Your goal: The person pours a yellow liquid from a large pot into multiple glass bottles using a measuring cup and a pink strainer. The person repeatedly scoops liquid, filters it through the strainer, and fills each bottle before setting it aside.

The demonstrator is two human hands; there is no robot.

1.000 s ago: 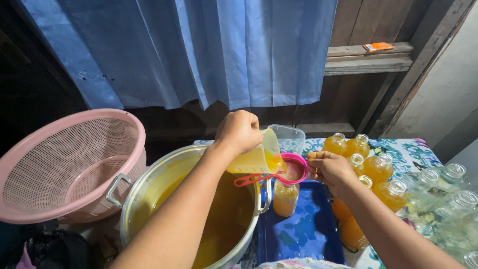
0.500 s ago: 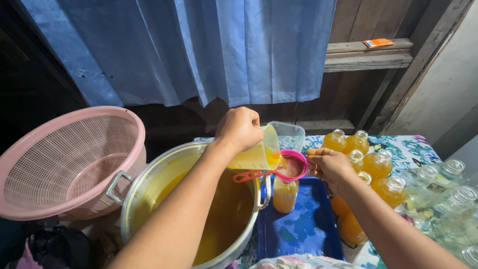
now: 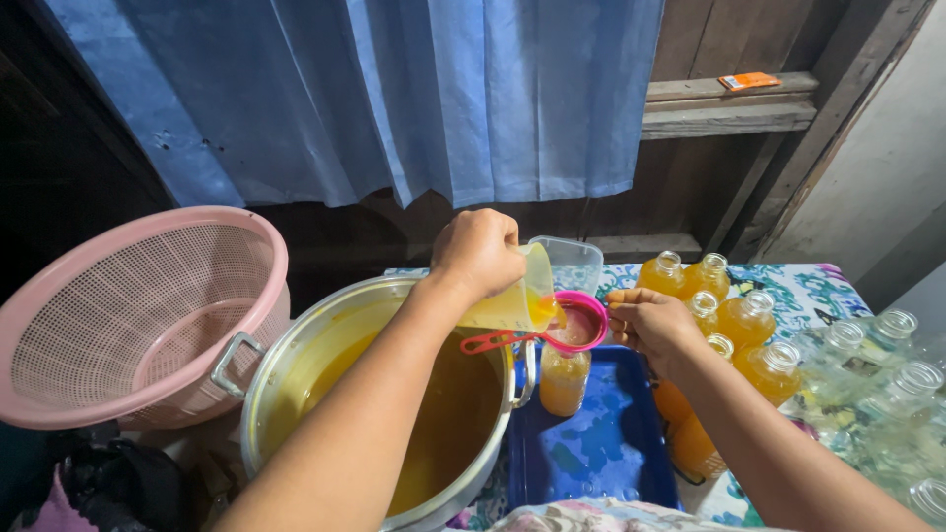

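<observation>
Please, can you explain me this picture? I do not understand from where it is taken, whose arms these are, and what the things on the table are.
The camera sits on a person's head and looks down, so both arms are that person's own. The left hand holds a clear jug tilted, pouring orange liquid. The liquid goes into a pink funnel that sits on a bottle; the right hand steadies the funnel at its rim. The bottle stands in a blue tray. To the left is a big metal pot full of the same liquid, and beside it a pink basket. On the right stand filled bottles and, further right, empty ones. Behind hangs a blue curtain.
</observation>
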